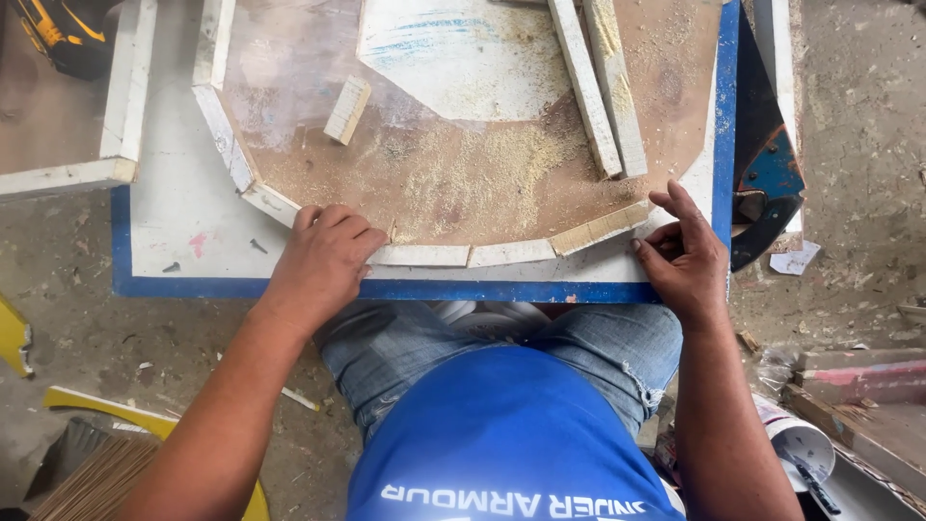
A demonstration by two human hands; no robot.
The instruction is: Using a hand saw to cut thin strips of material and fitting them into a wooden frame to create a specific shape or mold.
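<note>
Overhead view of both forearms reaching forward from a seated person in a blue shirt. The left hand (323, 260) lies palm down, fingers curled loosely, pressing on the near-left part of a curved row of short white-painted wooden strips (463, 255) — it grips nothing, only bears down. The right hand (687, 259) is released, fingers spread and slightly raised, its fingertips touching the right end of the same row beside the angled, unpainted end piece.

The row sits on a brown sawdust-strewn board (463, 183), which rests on a white panel with a blue painted edge (193, 232). Counted along the arc, about seven strip segments show (the joints under the left hand are hidden, so the count is approximate). Two long white wooden battens (600, 87) lie side by side on the board's upper right; one small loose wooden block (346, 109) lies upper left — apart from the row. One pale polygonal sheet (463, 58) covers the board's far middle.
</note>
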